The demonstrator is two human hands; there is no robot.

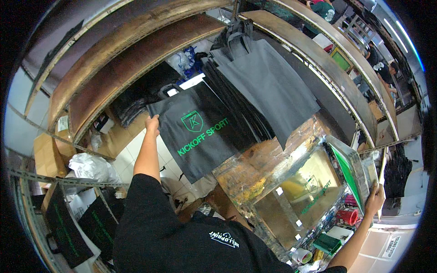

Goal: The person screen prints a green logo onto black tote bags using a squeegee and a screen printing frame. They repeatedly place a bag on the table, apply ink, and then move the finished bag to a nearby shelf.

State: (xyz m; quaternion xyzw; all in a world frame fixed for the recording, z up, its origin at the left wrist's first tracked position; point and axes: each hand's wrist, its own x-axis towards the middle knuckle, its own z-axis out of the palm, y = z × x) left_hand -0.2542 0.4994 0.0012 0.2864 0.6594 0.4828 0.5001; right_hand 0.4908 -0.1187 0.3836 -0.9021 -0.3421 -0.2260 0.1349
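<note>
My left hand (153, 124) grips the edge of a black tote bag (182, 132) with a green shield emblem and green lettering, stretched out at the left. The bag's far side lies by a stack of dark bags. At the right, my right hand (375, 200) is closed on the edge of a screen-printing frame (348, 170), tilted up, with green ink across its mesh. Between them is the printing table (246, 177), stained with ink. Its pale printing board (318, 175) carries a green print of the same emblem, with small white tabs about it.
Plain dark tote bags (268, 82) are stacked behind the table. Wooden shelves (150, 41) arch across the back. A red container (347, 216) and green tray (327, 243) sit below the frame. Printed bags (68, 227) rest on the lower-left rack. Other people (387, 70) are at the far right.
</note>
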